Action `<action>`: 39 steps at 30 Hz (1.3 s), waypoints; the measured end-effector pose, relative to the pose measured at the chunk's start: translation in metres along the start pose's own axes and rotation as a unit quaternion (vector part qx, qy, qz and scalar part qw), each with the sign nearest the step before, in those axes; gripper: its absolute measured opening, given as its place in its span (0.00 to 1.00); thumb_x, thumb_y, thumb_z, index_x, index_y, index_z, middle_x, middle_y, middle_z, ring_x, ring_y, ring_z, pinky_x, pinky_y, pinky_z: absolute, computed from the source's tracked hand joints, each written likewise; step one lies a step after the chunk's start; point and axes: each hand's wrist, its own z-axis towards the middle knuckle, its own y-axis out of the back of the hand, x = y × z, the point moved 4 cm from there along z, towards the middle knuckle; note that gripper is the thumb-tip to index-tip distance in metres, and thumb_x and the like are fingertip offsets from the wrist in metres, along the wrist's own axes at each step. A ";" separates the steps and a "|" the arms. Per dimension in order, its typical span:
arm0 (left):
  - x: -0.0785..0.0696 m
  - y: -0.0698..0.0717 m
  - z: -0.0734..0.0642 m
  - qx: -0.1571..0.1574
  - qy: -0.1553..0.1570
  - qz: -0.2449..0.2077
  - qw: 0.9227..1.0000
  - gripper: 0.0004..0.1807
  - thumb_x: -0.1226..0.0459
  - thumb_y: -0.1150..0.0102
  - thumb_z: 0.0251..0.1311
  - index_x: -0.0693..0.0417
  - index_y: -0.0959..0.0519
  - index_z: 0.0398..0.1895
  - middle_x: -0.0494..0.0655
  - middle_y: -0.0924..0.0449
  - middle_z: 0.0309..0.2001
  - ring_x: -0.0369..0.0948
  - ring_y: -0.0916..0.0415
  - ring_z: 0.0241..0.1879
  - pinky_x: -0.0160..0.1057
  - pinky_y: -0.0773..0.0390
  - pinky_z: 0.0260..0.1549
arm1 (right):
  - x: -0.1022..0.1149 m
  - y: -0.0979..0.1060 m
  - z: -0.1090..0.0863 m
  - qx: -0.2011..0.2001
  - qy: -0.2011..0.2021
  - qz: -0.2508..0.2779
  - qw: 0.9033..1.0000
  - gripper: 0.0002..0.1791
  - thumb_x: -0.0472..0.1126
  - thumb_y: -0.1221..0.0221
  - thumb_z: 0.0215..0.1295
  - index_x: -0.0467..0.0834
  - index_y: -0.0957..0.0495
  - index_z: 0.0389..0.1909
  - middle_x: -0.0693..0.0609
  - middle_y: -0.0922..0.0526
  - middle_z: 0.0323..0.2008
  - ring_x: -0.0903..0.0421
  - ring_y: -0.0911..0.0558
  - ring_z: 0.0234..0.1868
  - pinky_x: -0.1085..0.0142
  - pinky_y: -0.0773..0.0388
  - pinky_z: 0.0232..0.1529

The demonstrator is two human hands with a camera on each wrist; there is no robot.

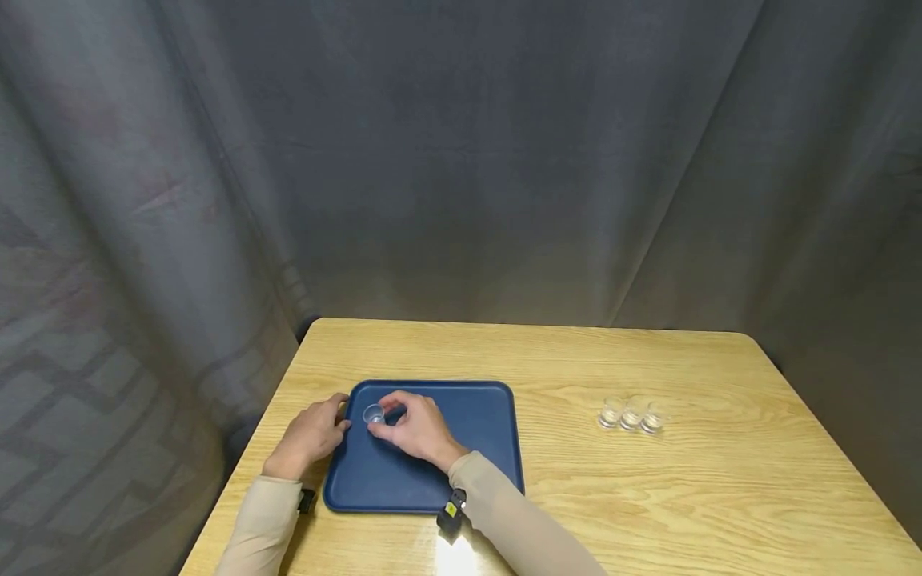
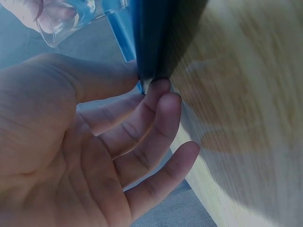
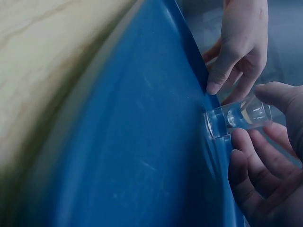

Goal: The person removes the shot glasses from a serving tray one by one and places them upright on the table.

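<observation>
A small clear shot glass (image 1: 373,414) is upright at the left side of a blue rectangular tray (image 1: 475,416). My right hand (image 1: 421,430) holds the glass between thumb and fingers from its right side. In the right wrist view, the glass (image 3: 239,116) has its base at the tray's surface; whether it bears fully on it I cannot tell. At the tray's left edge is my left hand (image 1: 311,436). The left wrist view shows its thumb inside the tray rim (image 2: 150,42) and fingertips outside, pinching it; the other fingers are loosely bent.
Three more clear shot glasses (image 1: 630,418) stand in a close row on the wooden table (image 1: 706,480), right of the tray. A dark grey curtain (image 1: 461,176) hangs behind the table and along its sides.
</observation>
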 end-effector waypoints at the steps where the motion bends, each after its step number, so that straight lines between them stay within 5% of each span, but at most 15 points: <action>1: 0.000 0.000 0.000 0.001 0.002 0.000 1.000 0.25 0.67 0.37 0.71 0.68 0.25 0.68 0.59 0.12 0.44 0.52 0.15 0.41 0.59 0.17 0.47 | 0.000 0.000 0.000 -0.003 0.001 0.000 1.000 0.19 0.49 0.23 0.61 0.47 0.12 0.50 0.52 0.08 0.44 0.74 0.20 0.23 0.76 0.22 0.28; 21: -0.004 0.003 -0.002 -0.002 -0.002 0.002 1.000 0.24 0.68 0.37 0.71 0.68 0.25 0.67 0.59 0.12 0.45 0.51 0.15 0.41 0.57 0.16 0.45 | 0.000 0.033 -0.018 -0.036 0.006 0.034 0.999 0.17 0.47 0.23 0.60 0.47 0.10 0.48 0.50 0.09 0.38 0.68 0.24 0.17 0.71 0.26 0.19; 29: -0.004 0.002 -0.002 -0.003 -0.006 0.004 1.000 0.24 0.68 0.38 0.71 0.68 0.25 0.68 0.59 0.11 0.45 0.52 0.14 0.41 0.57 0.16 0.45 | -0.001 0.055 -0.033 -0.043 0.007 0.034 0.998 0.17 0.47 0.24 0.62 0.49 0.11 0.50 0.55 0.14 0.23 0.67 0.23 0.19 0.71 0.27 0.21; 39: -0.003 0.002 -0.002 -0.005 -0.006 0.005 1.000 0.24 0.68 0.37 0.71 0.68 0.24 0.68 0.58 0.12 0.45 0.51 0.15 0.41 0.57 0.16 0.45 | -0.007 0.083 -0.050 -0.066 0.007 0.042 0.997 0.18 0.48 0.24 0.62 0.49 0.11 0.52 0.50 0.12 0.29 0.65 0.20 0.24 0.68 0.25 0.20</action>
